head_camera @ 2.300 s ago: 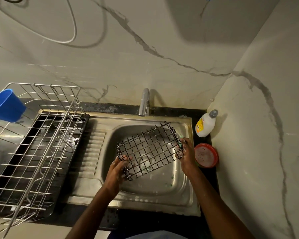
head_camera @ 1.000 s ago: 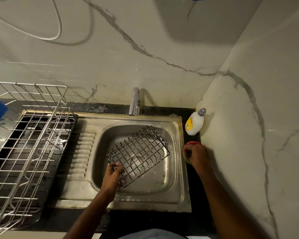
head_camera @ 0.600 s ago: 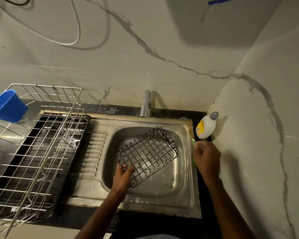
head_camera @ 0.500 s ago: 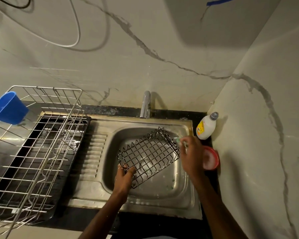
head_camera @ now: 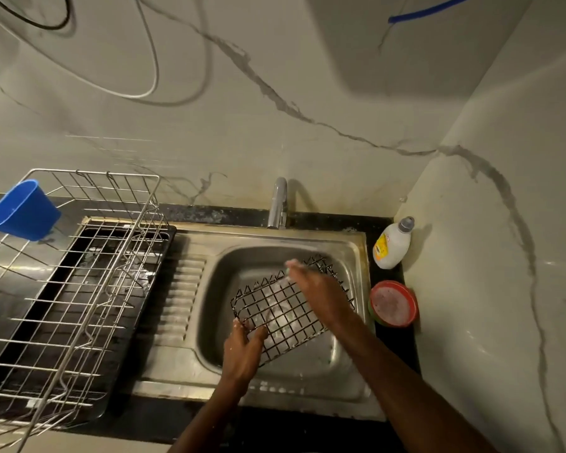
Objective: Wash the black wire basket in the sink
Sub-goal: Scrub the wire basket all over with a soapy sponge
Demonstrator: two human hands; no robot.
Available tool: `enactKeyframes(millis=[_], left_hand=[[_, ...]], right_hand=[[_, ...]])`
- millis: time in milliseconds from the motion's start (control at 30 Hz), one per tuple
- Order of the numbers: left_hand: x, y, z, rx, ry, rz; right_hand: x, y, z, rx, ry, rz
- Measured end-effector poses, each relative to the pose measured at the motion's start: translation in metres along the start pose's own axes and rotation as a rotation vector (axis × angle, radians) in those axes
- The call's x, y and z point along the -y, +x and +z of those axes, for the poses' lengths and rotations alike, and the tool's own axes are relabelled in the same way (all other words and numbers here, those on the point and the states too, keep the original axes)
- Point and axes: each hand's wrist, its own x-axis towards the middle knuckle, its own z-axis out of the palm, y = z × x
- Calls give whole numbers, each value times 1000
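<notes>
The black wire basket (head_camera: 285, 313) sits tilted over the bowl of the sink (head_camera: 347, 384), its near corner lifted and its far edge toward the tap (head_camera: 277, 204); that slant most likely exposes the mesh for scrubbing and lets water drain straight into the bowl. The left hand (head_camera: 242, 349) grips the near-left corner, thumb over the wires and fingers curled under the rim, bracing the basket so it does not slide; the right hand (head_camera: 321, 295) lies across the top of the mesh with fingers stretched toward the far edge, blurred, and something pale shows at the fingertips, though I cannot tell whether it holds a scrubber or merely presses flat. Just right of the sink, on the dark surface (head_camera: 396, 341), a red tub (head_camera: 393, 303) and a soap bottle (head_camera: 392, 245) stand within easy reach of that hand; to the left a dish rack (head_camera: 69, 289) carries a blue cup (head_camera: 22, 209), presumably where the basket dries afterward.
</notes>
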Motion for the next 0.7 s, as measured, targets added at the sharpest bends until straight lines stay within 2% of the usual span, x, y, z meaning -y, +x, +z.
enactKeyframes(millis=[67, 133, 200, 233, 267, 367, 433, 467, 500, 600, 667, 700], left_hand=[[-1, 1, -4, 20, -13, 12], [-3, 2, -7, 37, -29, 1], [-3, 5, -4, 34, -19, 2], [-2, 7, -1, 32, -12, 10], [-4, 8, 1, 33, -8, 11], [-7, 9, 7, 55, 3, 25], [-7, 11, 5, 30, 20, 20], [-5, 13, 4, 18, 22, 5], [-3, 14, 1, 8, 15, -10], [0, 15, -7, 4, -4, -11], [1, 16, -10, 7, -32, -4], [1, 16, -10, 7, -38, -5]], right_hand=[[-31, 1, -16, -30, -30, 234], [-31, 1, -27, -49, -35, 368], [-2, 7, -26, -30, 166, 422], [17, 9, -18, -11, 281, 389], [40, 9, -9, 4, 288, 281], [96, 3, 4, 79, 186, -36], [84, 4, 13, 84, 175, -260], [73, 6, 10, 118, 180, -276], [57, 8, 6, 152, 127, -248], [0, 9, -8, -24, -34, -8], [-22, 6, -26, -113, 30, 239], [-24, 4, -31, -74, 14, 285]])
